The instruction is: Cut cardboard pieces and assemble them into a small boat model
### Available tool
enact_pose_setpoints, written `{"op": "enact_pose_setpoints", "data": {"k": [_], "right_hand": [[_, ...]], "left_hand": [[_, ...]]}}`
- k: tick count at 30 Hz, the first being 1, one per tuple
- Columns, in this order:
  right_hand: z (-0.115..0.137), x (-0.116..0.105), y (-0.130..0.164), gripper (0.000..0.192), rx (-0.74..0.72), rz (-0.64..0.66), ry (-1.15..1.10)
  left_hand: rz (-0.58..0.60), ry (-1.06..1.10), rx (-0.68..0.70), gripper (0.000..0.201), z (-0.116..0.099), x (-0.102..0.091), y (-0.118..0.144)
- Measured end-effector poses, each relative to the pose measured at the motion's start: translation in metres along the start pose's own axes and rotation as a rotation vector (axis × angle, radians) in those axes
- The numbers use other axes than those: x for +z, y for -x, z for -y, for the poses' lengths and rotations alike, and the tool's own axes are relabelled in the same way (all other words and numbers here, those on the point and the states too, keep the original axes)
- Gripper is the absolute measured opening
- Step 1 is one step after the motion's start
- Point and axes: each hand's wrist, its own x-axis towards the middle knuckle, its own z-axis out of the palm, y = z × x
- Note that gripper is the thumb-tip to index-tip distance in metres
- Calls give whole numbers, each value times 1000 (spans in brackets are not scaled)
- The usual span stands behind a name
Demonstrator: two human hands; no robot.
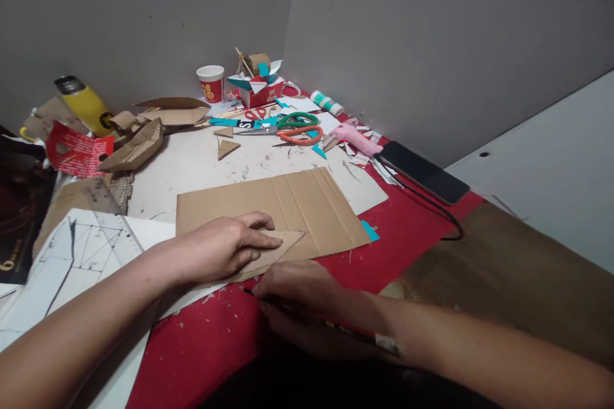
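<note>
My left hand [235, 243] lies on a triangular cardboard piece [290, 241], its fingers extended and pressing down. Beneath that piece is a larger brown cardboard sheet [240, 201] with fold lines across its right half. A drawn line seems to run along the triangle's edge. In my right hand [307, 294] is a dark pencil [336, 327], gripped between the fingers, its tip pointing left just off the sheet's near edge. This hand is slightly blurred, and its lower fingers are in shadow.
Scissors [288, 130], cardboard scraps [228, 149] and a paper cup [211, 84] stand or lie behind the sheet. A phone [425, 171] with a cable is at the right. At left are a ruler [112, 223], a drawing on paper [62, 268] and a yellow bottle [86, 105].
</note>
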Motion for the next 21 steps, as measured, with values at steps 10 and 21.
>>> {"op": "enact_pose_setpoints", "data": {"k": [10, 21], "right_hand": [[-15, 20, -3, 14, -45, 11, 121], [-20, 25, -4, 13, -66, 28, 102]], "left_hand": [[-27, 14, 33, 38, 4, 3, -1], [-81, 13, 41, 34, 9, 9, 1]]}}
